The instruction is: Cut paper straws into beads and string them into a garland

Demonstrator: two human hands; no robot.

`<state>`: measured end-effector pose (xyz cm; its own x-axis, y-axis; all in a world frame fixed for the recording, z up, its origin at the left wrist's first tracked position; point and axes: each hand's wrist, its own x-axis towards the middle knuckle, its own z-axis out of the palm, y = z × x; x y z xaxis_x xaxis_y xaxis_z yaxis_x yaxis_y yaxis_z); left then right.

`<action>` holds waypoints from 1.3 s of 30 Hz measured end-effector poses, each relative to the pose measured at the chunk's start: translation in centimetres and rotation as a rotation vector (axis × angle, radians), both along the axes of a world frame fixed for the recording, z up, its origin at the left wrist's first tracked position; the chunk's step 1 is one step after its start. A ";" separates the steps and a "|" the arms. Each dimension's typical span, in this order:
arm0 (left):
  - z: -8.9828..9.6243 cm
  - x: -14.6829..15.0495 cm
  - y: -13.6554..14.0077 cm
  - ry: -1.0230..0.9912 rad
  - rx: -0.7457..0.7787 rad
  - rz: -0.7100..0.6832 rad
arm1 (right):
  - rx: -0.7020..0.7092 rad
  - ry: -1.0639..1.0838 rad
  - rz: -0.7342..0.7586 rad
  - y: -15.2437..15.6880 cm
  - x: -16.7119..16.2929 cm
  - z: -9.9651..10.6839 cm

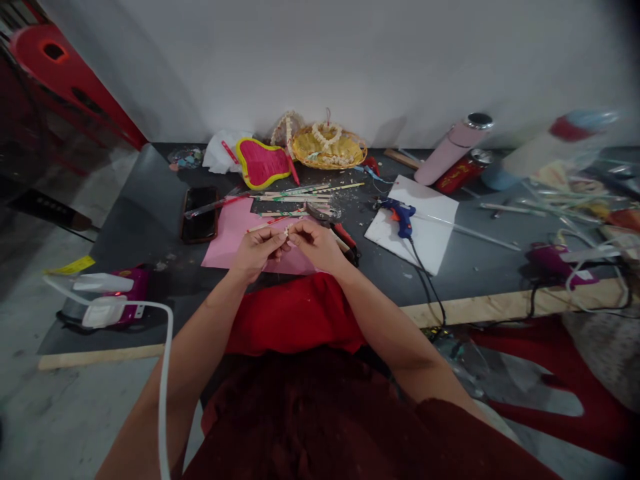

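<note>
Both my hands meet above a pink sheet of paper (pixel 227 230). My left hand (pixel 261 250) is closed, thumb and fingertips pinching a tiny pale piece (pixel 287 232). My right hand (pixel 313 241) pinches at the same piece from the other side; it is too small to name. Just beyond the hands lie several thin printed strips (pixel 295 197). Tools with red and black handles (pixel 346 235) rest beside my right hand, partly hidden by it. A red cloth (pixel 300 313) lies below my wrists.
A blue glue gun (pixel 400 212) rests on a white board (pixel 435 233), its cord hanging over the table edge. A phone (pixel 200 215) lies left. Behind are a wicker basket (pixel 306 159), a pink bottle (pixel 453 150) and a red can (pixel 463 172). A power strip (pixel 107 303) sits front left.
</note>
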<state>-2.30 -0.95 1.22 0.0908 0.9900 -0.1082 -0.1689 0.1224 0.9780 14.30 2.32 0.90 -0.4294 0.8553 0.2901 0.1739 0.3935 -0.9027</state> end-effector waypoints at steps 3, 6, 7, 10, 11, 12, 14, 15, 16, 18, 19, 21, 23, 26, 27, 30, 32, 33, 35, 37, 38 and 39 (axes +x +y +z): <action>0.0 0.0 0.0 -0.008 -0.023 0.001 | -0.064 0.056 0.038 0.2 0.1 0.0; 0.0 0.1 -0.1 -0.008 -0.040 -0.007 | -0.107 0.093 0.065 0.4 0.2 -0.2; 0.0 0.2 -0.1 -0.001 -0.042 -0.013 | -0.108 0.091 0.061 0.4 0.2 -0.3; -0.2 0.2 -0.1 0.032 -0.039 -0.034 | -0.112 0.072 0.038 0.5 0.2 -0.5; -0.3 0.2 -0.1 0.041 -0.040 -0.041 | -0.121 0.069 0.036 0.5 0.3 -0.5; -0.3 0.1 -0.1 0.044 -0.042 -0.048 | -0.133 0.065 0.039 0.5 0.3 -0.4; -0.4 0.0 -0.1 0.037 -0.052 -0.063 | -0.158 0.062 0.044 0.5 0.4 -0.3; -0.4 -0.1 -0.1 0.030 -0.057 -0.071 | -0.172 0.064 0.050 0.5 0.5 -0.2; -0.4 -0.1 -0.1 0.024 -0.059 -0.079 | -0.187 0.071 0.060 0.5 0.5 -0.2; -0.2 -0.2 -0.1 0.023 -0.054 -0.101 | -0.225 0.104 0.085 0.6 0.6 -0.2; -0.1 -0.2 -0.1 0.026 -0.047 -0.112 | -0.248 0.126 0.099 0.7 0.6 -0.2; 0.1 -0.2 -0.2 0.027 -0.037 -0.127 | -0.298 0.173 0.126 0.7 0.6 -0.3; 0.2 -0.1 -0.2 0.012 -0.035 -0.128 | -0.343 0.215 0.155 0.8 0.6 -0.3; 0.3 -0.1 -0.3 -0.028 -0.048 -0.120 | -0.387 0.264 0.187 0.6 0.5 -0.2; 0.3 -0.1 -0.3 -0.042 -0.053 -0.118 | -0.396 0.278 0.195 0.6 0.5 -0.2; 0.3 -0.1 -0.2 -0.062 -0.059 -0.109 | -0.405 0.307 0.206 0.4 0.4 0.0; 0.2 0.0 -0.2 -0.061 -0.061 -0.096 | -0.400 0.305 0.200 0.3 0.3 0.2; 0.2 0.0 -0.2 -0.061 -0.062 -0.090 | -0.396 0.300 0.194 0.2 0.3 0.2; 0.2 0.0 -0.2 -0.062 -0.065 -0.085 | -0.386 0.290 0.187 0.2 0.2 0.3; 0.2 0.0 -0.1 -0.063 -0.066 -0.087 | -0.374 0.286 0.183 0.2 0.2 0.3; 0.2 0.0 -0.1 -0.063 -0.066 -0.086 | -0.369 0.288 0.182 0.2 0.2 0.2; 0.2 0.0 -0.1 -0.063 -0.066 -0.083 | -0.364 0.291 0.183 0.3 0.2 0.2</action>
<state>-2.28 -1.09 1.38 0.1812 0.9696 -0.1642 -0.2166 0.2023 0.9551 14.49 2.58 1.11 -0.5275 0.8415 0.1165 -0.1480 0.0441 -0.9880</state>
